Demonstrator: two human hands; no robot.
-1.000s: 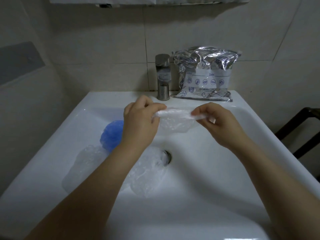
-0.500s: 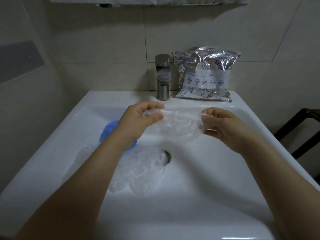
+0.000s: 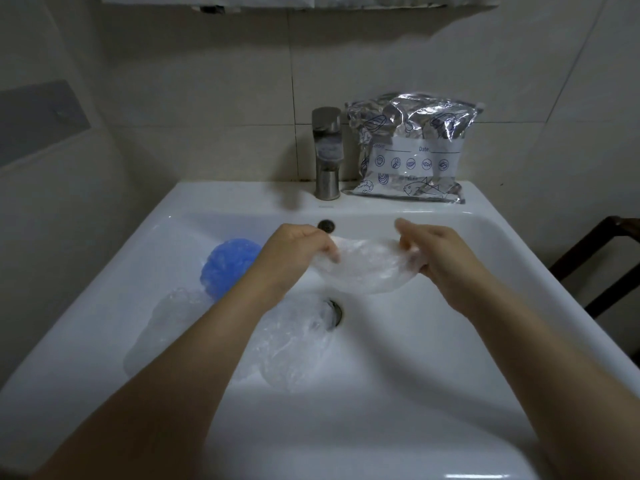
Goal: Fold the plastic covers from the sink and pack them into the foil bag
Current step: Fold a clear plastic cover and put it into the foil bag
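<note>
Your left hand (image 3: 298,249) and right hand (image 3: 434,252) held a clear plastic cover (image 3: 367,270) stretched between them above the middle of the sink (image 3: 433,358), just in front of its back wall. Your left fingers were curled over the cover's left edge, pinching it from above; your right fingers were hooked into its right edge, with fingertips showing dimly through the film. The cover sagged in a shallow, wrinkled pouch between the two hands, hanging clear of the basin floor.

Below your left forearm, more clear plastic covers (image 3: 291,344) lay crumpled on the basin floor, reaching up to the drain (image 3: 336,311) and spreading toward the sink's left side; how many there were you could not tell. A blue cover (image 3: 230,263) sat bunched against the basin's left slope, just behind that clear heap and partly hidden by your left wrist. The overflow hole (image 3: 325,225) showed in the back wall between your hands.

On the sink's back ledge, the steel faucet (image 3: 326,152) stood at the centre. The foil bag (image 3: 412,147) rested just beside it toward the right back corner, leaning against the tiled wall (image 3: 207,98), puffed and crinkled, its white label strip facing you. A dark chair frame (image 3: 602,258) stood past the sink's right edge.
</note>
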